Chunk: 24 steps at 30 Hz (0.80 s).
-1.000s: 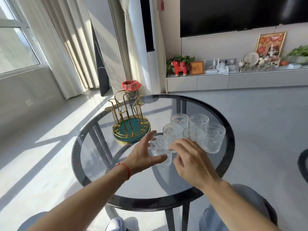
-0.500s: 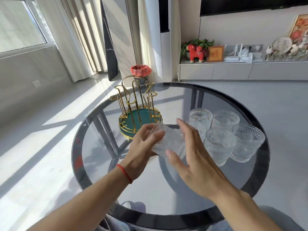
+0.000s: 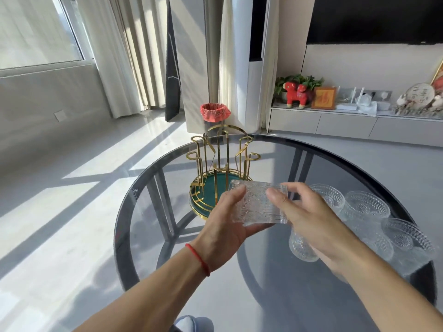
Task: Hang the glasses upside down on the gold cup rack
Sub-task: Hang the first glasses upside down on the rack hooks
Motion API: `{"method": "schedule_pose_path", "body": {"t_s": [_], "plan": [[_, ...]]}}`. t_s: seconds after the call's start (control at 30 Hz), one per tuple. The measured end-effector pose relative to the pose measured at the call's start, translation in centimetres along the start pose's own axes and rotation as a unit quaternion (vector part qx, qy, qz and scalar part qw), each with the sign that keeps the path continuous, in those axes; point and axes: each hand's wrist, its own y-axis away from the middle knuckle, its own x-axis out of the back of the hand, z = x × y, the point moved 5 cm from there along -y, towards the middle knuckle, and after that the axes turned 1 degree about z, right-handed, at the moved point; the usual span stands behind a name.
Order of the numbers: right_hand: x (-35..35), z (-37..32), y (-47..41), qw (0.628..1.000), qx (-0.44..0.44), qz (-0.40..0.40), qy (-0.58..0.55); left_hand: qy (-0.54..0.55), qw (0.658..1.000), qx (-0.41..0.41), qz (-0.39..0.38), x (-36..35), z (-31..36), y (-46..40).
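A patterned clear glass (image 3: 257, 204) is held above the round table, turned upside down or nearly so. My left hand (image 3: 224, 226) grips it from below and from the left. My right hand (image 3: 309, 221) holds its right side with thumb and fingers. The gold cup rack (image 3: 219, 173) with a green base stands just behind the glass; all its prongs are bare. Several more glasses (image 3: 366, 207) stand upright in a cluster to the right, partly hidden by my right hand and forearm.
The dark glass table (image 3: 153, 212) has a black rim and metal legs seen through it. A bin with a red bag (image 3: 215, 112) stands on the floor behind the rack. A low white cabinet (image 3: 347, 123) with ornaments runs along the far wall.
The glass went from standing on the table to being lifted and turned over in both hands, closer to the rack. The view has shifted left and nearer.
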Motion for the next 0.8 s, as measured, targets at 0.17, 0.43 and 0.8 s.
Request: {"method": "schedule_pose_path", "body": {"t_s": [0.17, 0.43, 0.8], "plan": [[-0.6, -0.5, -1.3, 0.997, -0.034, -0.011, -0.071, -0.148, 0.988, -0.003, 0.033, 2.8, 0.8, 0.3], [6.6, -5.1, -6.2, 0.966, 0.067, 0.249, -0.020, -0.692, 0.700, -0.113, 0.136, 9.1, 1.6, 0.4], [-2.4, -13.6, -21.1, 0.980, 0.140, 0.109, 0.085, -0.774, 0.611, -0.076, 0.146, 12.8, -2.0, -1.2]]}}
